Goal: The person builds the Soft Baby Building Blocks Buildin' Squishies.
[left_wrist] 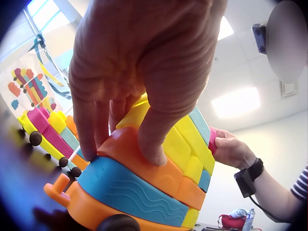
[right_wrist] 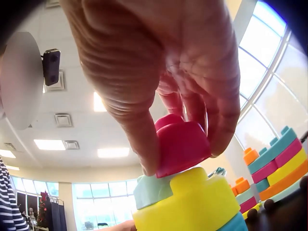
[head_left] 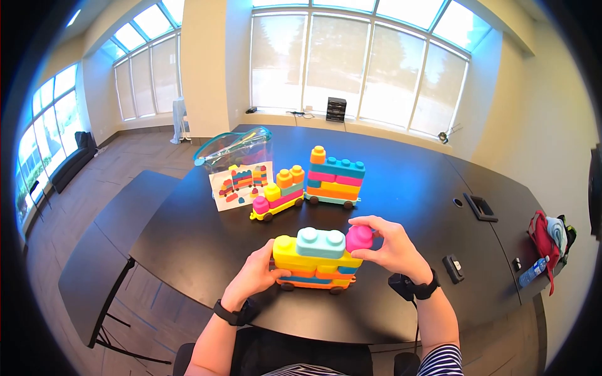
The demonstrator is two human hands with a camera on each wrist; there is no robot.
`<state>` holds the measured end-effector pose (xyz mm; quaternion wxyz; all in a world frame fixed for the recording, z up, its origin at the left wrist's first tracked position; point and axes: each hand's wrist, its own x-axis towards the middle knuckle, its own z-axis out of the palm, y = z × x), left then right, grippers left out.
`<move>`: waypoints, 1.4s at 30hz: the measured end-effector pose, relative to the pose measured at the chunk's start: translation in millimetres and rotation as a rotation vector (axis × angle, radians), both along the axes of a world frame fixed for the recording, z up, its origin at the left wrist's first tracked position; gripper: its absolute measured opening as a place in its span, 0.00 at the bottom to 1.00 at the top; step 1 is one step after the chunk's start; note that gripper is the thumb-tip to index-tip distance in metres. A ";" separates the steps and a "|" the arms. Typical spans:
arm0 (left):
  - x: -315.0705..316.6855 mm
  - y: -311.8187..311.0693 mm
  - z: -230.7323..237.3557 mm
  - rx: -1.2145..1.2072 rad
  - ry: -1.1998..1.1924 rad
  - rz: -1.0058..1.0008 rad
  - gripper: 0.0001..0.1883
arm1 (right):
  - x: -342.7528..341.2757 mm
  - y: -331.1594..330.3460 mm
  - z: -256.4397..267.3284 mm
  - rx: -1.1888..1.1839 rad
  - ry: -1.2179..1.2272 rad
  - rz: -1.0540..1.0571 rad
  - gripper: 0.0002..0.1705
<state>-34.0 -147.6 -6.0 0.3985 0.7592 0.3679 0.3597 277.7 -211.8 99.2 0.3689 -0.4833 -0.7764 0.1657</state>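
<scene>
My right hand pinches a pink toy block between thumb and fingers. In the right wrist view that pink block is tilted, close over the stud of a yellow block. My left hand grips the left end of a wheeled block wagon, thumb on its near side. The wagon stacks orange, blue and yellow blocks, with a pale teal block on top. An orange hitch and a dark wheel show in the left wrist view.
Behind the wagon stand a block train engine and a taller block wagon. A clear zip bag with a picture card is beside them. To the right are a small black device, a water bottle and a red bag.
</scene>
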 end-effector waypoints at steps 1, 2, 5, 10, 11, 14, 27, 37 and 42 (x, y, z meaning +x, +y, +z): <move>-0.5 -1.2 2.3 -0.002 0.005 0.004 0.32 | 0.8 2.2 -0.3 -0.010 -0.006 -0.001 0.34; -0.8 -2.0 3.6 -0.004 0.010 0.007 0.32 | 1.4 3.8 -0.2 -0.021 -0.013 -0.002 0.33; -0.7 -0.8 1.8 -0.003 0.016 0.007 0.32 | 2.5 5.6 0.3 -0.046 -0.048 0.003 0.32; 0.3 -0.4 0.2 0.008 0.015 0.006 0.33 | 2.4 5.1 1.9 -0.102 -0.060 0.023 0.31; 0.3 -0.3 -0.1 0.013 0.015 0.005 0.33 | 2.2 5.0 2.0 -0.122 -0.063 0.034 0.31; 0.9 -2.3 5.1 0.002 0.039 0.024 0.33 | 0.9 5.4 -9.0 -0.098 -0.036 0.044 0.30; 37.9 7.1 4.9 0.186 0.185 -0.085 0.32 | 39.3 -7.2 -45.3 -0.152 0.115 -0.117 0.31; 128.0 90.7 67.1 0.491 0.568 -0.256 0.44 | 144.3 0.5 -45.7 -0.114 0.100 -0.390 0.29; 181.7 185.4 89.6 0.684 0.558 -0.112 0.43 | 198.7 29.5 -51.5 -0.061 0.070 -0.530 0.31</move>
